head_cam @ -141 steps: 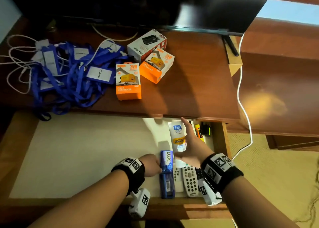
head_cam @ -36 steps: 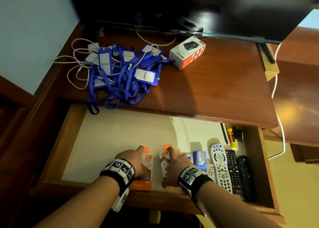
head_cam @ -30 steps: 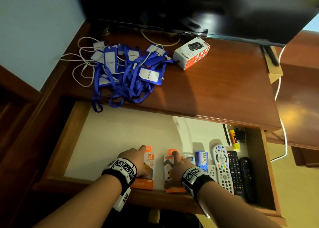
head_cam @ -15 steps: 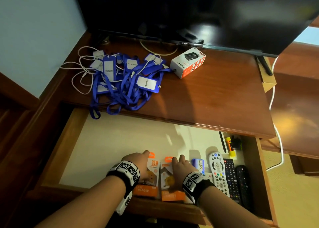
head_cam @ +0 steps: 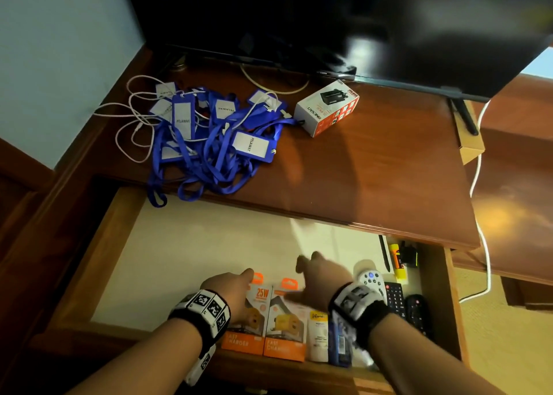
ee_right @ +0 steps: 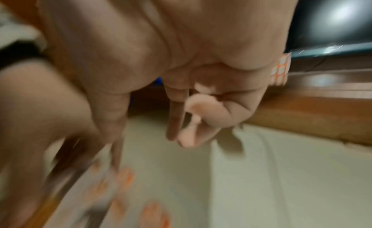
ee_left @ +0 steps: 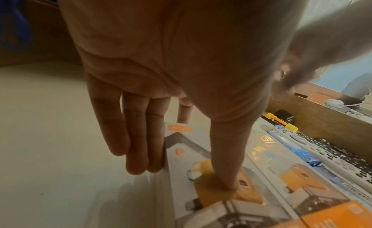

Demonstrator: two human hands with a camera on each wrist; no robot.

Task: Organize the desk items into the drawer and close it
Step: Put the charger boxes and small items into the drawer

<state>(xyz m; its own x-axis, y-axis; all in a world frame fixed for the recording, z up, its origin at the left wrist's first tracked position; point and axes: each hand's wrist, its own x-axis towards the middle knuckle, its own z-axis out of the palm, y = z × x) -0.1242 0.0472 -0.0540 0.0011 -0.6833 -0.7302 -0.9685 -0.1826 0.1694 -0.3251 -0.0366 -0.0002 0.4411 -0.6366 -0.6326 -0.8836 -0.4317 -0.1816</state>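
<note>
The left hand [head_cam: 229,290] is laid flat-fingered on the left charger box [head_cam: 250,320] in the drawer [head_cam: 98,239]; the right hand [head_cam: 321,278] is raised, loose, empty. Lanyards [head_cam: 209,143] overhang the edge: snagging on closing is judged likely.

We had two orange charger boxes on the surface [head_cam: 374,167] beside the white box [head_cam: 327,107] some seconds ago; both now lie flat in the drawer [head_cam: 191,245], side by side at its front edge: the left box [head_cam: 253,314] and the right box [head_cam: 285,323], touching. Our left hand [head_cam: 227,293] has moved from beside the blue pack [head_cam: 339,342] onto the left box, thumb pressing its face, fingers straight along its left edge. Our right hand [head_cam: 324,278], flat on the right box half a second ago, has lifted off, blurred, with fingers loosely curled and empty. The tube [head_cam: 318,335], earlier held further back, now lies between the right box and the blue pack.
</note>
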